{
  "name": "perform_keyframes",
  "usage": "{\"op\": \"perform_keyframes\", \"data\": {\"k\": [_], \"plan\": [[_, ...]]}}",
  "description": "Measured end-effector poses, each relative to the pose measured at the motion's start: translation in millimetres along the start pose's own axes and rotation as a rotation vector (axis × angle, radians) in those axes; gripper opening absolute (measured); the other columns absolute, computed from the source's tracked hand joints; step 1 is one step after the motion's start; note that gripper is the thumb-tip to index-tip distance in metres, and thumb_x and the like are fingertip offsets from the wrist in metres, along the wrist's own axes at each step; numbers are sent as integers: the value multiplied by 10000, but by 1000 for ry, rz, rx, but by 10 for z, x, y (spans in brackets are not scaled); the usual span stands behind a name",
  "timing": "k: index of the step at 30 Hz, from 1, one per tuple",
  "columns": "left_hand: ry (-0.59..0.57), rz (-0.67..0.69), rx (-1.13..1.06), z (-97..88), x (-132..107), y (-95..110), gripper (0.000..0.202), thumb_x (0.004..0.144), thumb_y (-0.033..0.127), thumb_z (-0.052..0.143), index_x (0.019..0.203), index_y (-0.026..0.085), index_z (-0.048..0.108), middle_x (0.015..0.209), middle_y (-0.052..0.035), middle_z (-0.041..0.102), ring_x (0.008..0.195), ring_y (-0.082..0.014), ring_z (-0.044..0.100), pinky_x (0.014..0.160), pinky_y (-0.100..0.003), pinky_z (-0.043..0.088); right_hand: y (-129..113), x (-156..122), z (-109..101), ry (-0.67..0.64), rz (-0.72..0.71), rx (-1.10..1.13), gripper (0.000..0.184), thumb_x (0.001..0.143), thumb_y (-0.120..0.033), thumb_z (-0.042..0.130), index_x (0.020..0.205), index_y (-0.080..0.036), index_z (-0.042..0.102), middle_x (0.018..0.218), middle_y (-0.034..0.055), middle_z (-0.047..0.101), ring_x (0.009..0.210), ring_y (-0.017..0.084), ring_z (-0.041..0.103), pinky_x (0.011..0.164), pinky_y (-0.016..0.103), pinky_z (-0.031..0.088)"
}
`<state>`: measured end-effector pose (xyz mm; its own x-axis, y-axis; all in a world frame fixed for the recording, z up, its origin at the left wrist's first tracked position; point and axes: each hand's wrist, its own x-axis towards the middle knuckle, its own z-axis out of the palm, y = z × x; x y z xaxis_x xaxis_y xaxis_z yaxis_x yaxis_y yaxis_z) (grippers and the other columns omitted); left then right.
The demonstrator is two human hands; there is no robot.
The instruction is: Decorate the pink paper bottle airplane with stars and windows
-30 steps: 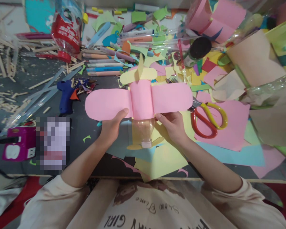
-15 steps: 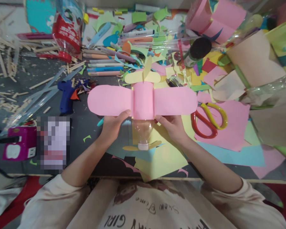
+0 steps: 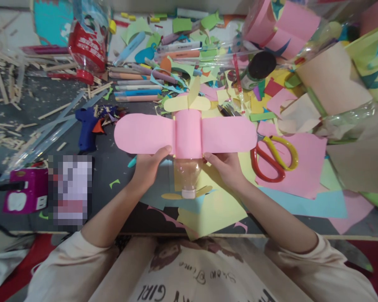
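Your two hands are apart, one on each side of a clear plastic bottle (image 3: 188,173) wrapped in a smooth pink paper sleeve (image 3: 189,135). It sits between and slightly ahead of them, its pale cap (image 3: 189,194) pointing back toward you. Your left hand (image 3: 148,167) has its thumb over the near edge of a rounded pink paper wing (image 3: 145,133), close to the sleeve; your right hand (image 3: 224,167) has its thumb by the inner near corner of the matching pink paper wing (image 3: 228,133) on that side. The fingers are hidden underneath, so you can't tell how firmly they press, or whether the bottle's weight is on the table.

Expect it to be light, and fairly stiff through the wrapped body. The wings look thin and likely to bend or crease, so keep your grip at their roots and let the body carry the load, rather than pinching the outer ends. The bare plastic behind the sleeve may be slick and could dent if squeezed. Beyond your hands, the crossed pale yellow paper strips (image 3: 187,103) at the far end look the most fragile; don't lift by them. Red-and-yellow-handled scissors (image 3: 272,179) lie just right of your right hand.
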<state>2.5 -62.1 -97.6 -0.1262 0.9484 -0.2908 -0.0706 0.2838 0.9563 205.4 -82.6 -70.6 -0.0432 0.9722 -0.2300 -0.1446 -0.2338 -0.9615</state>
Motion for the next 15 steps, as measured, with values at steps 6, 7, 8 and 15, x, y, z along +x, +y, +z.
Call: {"op": "perform_keyframes", "data": {"k": [6, 7, 8, 15], "plan": [[-39, 32, 20, -9, -11, 16, 255, 675, 474, 820, 725, 255, 700, 798, -25, 745, 831, -225, 705, 814, -372, 599, -2, 0, -2, -25, -29, 11, 237, 754, -406, 758, 744, -240, 589, 678, -21, 558, 764, 179, 636, 791, 397, 578], [-38, 33, 20, -1, -18, 33, 255, 666, 476, 821, 695, 256, 695, 766, -19, 738, 790, -221, 698, 784, -367, 597, -3, 0, -3, -26, -28, 8, 238, 758, -409, 756, 745, -241, 588, 676, -21, 559, 768, 181, 639, 792, 398, 579], [-31, 28, 19, 8, -27, 52, 259, 653, 478, 823, 665, 257, 687, 734, -11, 730, 751, -216, 690, 758, -361, 594, -2, -1, -4, -26, -25, 3, 241, 761, -415, 755, 748, -242, 588, 674, -21, 560, 771, 183, 641, 793, 399, 580], [18, -19, 58, 108, -77, 180, 348, 606, 501, 820, 547, 250, 586, 585, 2, 638, 605, -176, 636, 644, -322, 559, 6, -1, -2, -16, -3, -10, 268, 742, -434, 765, 773, -246, 576, 709, -18, 575, 754, 174, 627, 791, 394, 582]]}}
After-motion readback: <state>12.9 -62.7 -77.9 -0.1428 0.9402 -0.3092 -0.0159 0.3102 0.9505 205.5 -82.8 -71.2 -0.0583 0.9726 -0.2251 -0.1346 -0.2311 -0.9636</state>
